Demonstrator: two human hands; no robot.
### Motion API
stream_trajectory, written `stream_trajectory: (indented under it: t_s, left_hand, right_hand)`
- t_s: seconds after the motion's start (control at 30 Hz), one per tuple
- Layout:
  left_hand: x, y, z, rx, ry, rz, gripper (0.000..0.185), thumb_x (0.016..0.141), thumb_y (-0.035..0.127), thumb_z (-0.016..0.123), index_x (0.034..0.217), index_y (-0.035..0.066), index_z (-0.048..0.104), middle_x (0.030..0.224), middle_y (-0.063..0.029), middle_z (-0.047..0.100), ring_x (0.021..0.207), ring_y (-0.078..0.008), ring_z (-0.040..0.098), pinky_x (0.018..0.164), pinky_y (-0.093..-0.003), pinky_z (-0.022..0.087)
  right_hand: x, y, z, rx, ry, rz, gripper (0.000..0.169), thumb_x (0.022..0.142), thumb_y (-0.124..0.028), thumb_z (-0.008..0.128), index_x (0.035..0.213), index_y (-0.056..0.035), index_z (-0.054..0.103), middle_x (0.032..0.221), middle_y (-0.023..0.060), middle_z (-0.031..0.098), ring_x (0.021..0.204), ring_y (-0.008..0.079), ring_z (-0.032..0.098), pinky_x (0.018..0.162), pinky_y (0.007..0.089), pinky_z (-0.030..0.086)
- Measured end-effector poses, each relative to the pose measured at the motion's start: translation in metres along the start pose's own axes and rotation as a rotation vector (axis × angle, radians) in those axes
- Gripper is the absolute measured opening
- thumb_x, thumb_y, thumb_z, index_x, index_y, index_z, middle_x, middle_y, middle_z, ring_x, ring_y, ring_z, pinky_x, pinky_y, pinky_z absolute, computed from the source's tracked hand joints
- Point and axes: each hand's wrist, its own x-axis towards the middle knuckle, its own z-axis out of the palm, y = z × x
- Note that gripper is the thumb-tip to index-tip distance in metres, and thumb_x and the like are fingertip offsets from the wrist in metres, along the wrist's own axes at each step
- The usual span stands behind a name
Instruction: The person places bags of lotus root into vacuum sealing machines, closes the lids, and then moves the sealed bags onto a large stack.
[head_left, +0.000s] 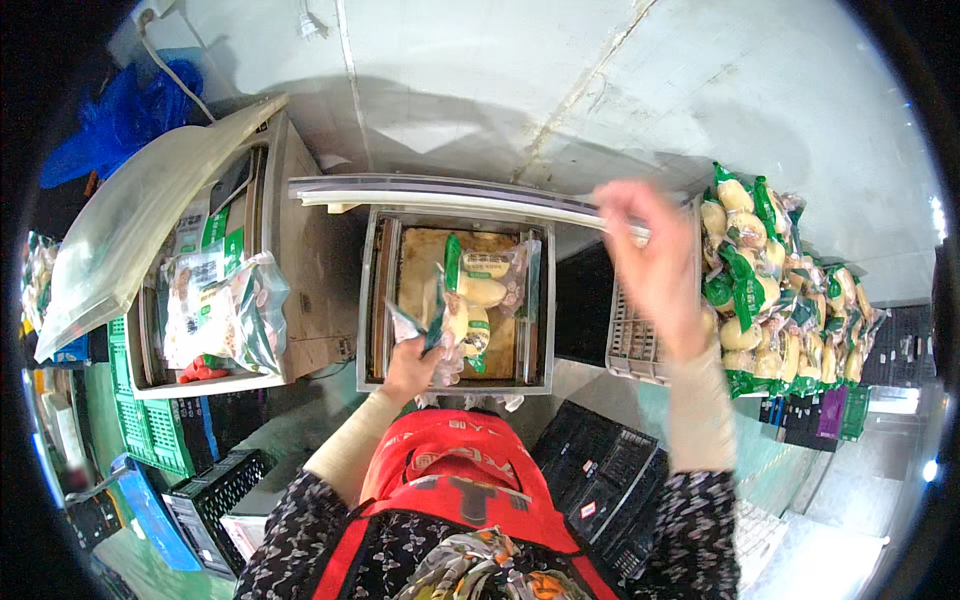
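Before me stands a chamber vacuum sealer (553, 315) with its clear lid (442, 196) raised. Plastic bags of lotus root (480, 289) with green printed ends lie on the stained chamber floor. My left hand (411, 367) grips the green end of a clear plastic bag (431, 322) at the chamber's front left. Part of that bag's contents overlaps the other bags in view. My right hand (645, 240) is up at the lid's right end and blurred by motion. Its fingers cross the lid edge; whether they hold it cannot be seen.
Another sealer (300, 225) with a raised domed lid (142, 225) stands left, holding printed bags (225, 307) and a red item (202, 369). At right, many bagged lotus roots (772, 300) are heaped beside a plastic basket (634, 337). Black crates (592, 472) lie on the floor.
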Motion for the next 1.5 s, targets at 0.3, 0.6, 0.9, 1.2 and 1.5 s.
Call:
stream_trajectory:
  t_s: [0.3,0.6,0.9,1.2,1.5]
  left_hand:
    - [-0.159,0.101,-0.01,-0.08,0.172,-0.186,0.018,0.093,0.003,0.056,0.109,-0.001,0.065,0.101,-0.001,0.068,0.089,-0.0071,0.061,0.077,-0.0226,0.048]
    - [-0.245,0.044,0.027,-0.324,0.701,-0.328,0.02,0.095,0.007,0.055,0.114,0.002,0.062,0.096,-0.0024,0.068,0.084,-0.0096,0.064,0.069,-0.0229,0.051]
    - [-0.267,0.034,0.061,-0.293,0.879,-0.423,0.014,0.094,0.007,0.058,0.104,0.0,0.064,0.094,-0.002,0.068,0.082,-0.008,0.062,0.07,-0.023,0.047]
    - [-0.201,0.099,0.058,-0.154,0.63,-0.425,0.014,0.093,0.005,0.058,0.103,-0.002,0.066,0.092,-0.0029,0.068,0.078,-0.0081,0.06,0.068,-0.0219,0.046]
    - [-0.124,0.122,0.041,0.123,0.365,-0.347,0.007,0.093,0.005,0.057,0.095,0.002,0.063,0.08,-0.0003,0.063,0.06,-0.007,0.055,0.048,-0.0212,0.041]
  right_hand:
    - [0.046,0.132,0.001,-0.07,-0.931,0.372,0.046,0.102,-0.035,0.041,0.133,-0.0046,0.054,0.125,0.0147,0.063,0.118,0.0266,0.058,0.102,0.0347,0.043]
    - [-0.218,0.125,0.128,-0.374,-0.367,0.111,0.051,0.085,-0.014,0.06,0.135,-0.0051,0.047,0.139,0.0244,0.039,0.132,0.0417,0.037,0.109,0.0539,0.029]
    - [-0.296,0.169,0.223,-0.319,-0.377,0.275,0.056,0.08,-0.016,0.059,0.135,-0.0141,0.049,0.147,0.0227,0.031,0.139,0.0461,0.021,0.114,0.0568,0.017]
    - [-0.299,0.175,0.229,-0.339,-0.391,0.322,0.053,0.079,-0.018,0.059,0.131,-0.0169,0.054,0.148,0.0211,0.031,0.139,0.0444,0.023,0.113,0.0572,0.017]
    - [-0.305,0.183,0.234,-0.352,-0.37,0.337,0.057,0.075,-0.022,0.06,0.131,-0.0209,0.055,0.149,0.0184,0.03,0.14,0.0416,0.024,0.113,0.0576,0.021]
